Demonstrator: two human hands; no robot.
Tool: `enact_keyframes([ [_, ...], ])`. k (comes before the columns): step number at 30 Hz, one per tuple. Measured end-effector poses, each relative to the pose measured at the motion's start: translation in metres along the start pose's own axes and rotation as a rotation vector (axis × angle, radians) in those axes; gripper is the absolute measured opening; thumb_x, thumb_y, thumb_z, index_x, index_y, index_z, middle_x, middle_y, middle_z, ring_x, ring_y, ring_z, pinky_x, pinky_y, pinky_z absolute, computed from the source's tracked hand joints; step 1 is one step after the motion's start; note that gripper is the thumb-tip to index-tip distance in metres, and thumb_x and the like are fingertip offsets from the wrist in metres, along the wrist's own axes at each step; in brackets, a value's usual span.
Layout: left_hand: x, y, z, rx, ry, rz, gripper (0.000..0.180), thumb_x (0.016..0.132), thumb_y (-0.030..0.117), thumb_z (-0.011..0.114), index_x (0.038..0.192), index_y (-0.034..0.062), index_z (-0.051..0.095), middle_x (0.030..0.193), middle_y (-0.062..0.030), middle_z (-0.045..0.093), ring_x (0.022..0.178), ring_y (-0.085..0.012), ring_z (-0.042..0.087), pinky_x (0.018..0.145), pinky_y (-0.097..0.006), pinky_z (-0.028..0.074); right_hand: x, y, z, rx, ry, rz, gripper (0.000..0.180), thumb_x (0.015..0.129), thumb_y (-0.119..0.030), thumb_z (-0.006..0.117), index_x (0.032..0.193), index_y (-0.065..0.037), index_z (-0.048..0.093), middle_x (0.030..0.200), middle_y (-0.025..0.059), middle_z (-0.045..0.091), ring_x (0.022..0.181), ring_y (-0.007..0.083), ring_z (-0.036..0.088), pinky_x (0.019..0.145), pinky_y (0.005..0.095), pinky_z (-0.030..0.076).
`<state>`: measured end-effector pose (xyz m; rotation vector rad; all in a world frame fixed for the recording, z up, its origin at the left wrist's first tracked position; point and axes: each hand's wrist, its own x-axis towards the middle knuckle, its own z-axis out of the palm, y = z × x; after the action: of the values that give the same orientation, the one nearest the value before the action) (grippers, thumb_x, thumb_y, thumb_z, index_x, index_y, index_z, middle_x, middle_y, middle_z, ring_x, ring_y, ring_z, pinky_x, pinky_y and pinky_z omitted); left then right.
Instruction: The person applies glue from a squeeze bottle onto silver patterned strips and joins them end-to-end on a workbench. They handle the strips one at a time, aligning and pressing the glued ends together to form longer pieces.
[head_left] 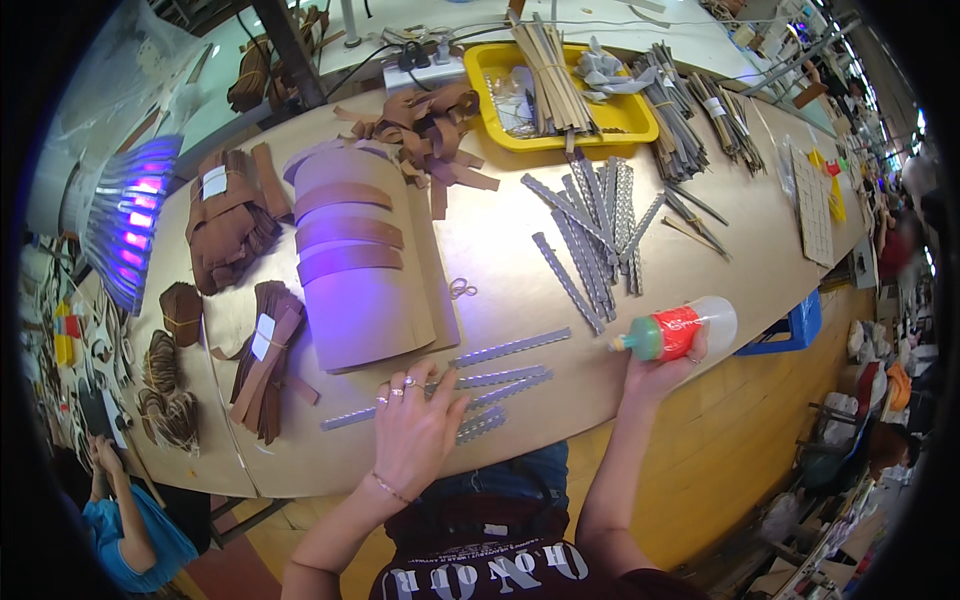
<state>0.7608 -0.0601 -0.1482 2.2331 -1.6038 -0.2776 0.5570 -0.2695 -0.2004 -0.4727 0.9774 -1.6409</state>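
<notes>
Hands at work over grey scalloped strips on a tan surface (520,250).

Nearest us, our left hand (415,430) lies flat with fingers spread on the grey strips (500,380), gripping nothing; the strips run left to right, toward our right hand (660,375), whose grip is wrapped round a glue bottle (675,332), its green nozzle pointing left at the strips' near ends. Beyond lie brown bands on a curved card form (365,260), more strips, and a yellow tray (560,95). The palm hides the strips' middle; the tray's contents are hard to make out.

Grey scalloped strips (510,347), yellow tray (487,62), brown leather bands (343,196), red-green-capped bottle (680,330)
</notes>
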Motion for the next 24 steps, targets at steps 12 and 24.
enact_keyframes([
  [12,0.045,0.020,0.023,-0.033,0.043,0.065,0.025,0.080,0.011,0.074,0.103,0.0007,0.067,0.108,-0.0142,0.056,0.095,-0.0318,0.056,0.080,-0.042,0.049,0.013,-0.013,-0.020,0.385,-0.270,0.334,0.060,0.091,-0.052,0.055,0.122,-0.002,0.053,0.084,0.0116,0.057,0.070,0.0215,0.054,0.055,0.0322,0.047],
  [24,0.052,0.017,0.017,-0.132,-0.013,0.057,0.014,0.077,0.010,0.075,0.084,0.0009,0.068,0.105,-0.0116,0.056,0.091,-0.0279,0.057,0.076,-0.039,0.049,0.019,-0.020,-0.023,0.199,-0.334,0.366,0.059,0.090,-0.049,0.059,0.124,-0.002,0.052,0.093,0.0138,0.059,0.083,0.0221,0.059,0.067,0.0314,0.051],
])
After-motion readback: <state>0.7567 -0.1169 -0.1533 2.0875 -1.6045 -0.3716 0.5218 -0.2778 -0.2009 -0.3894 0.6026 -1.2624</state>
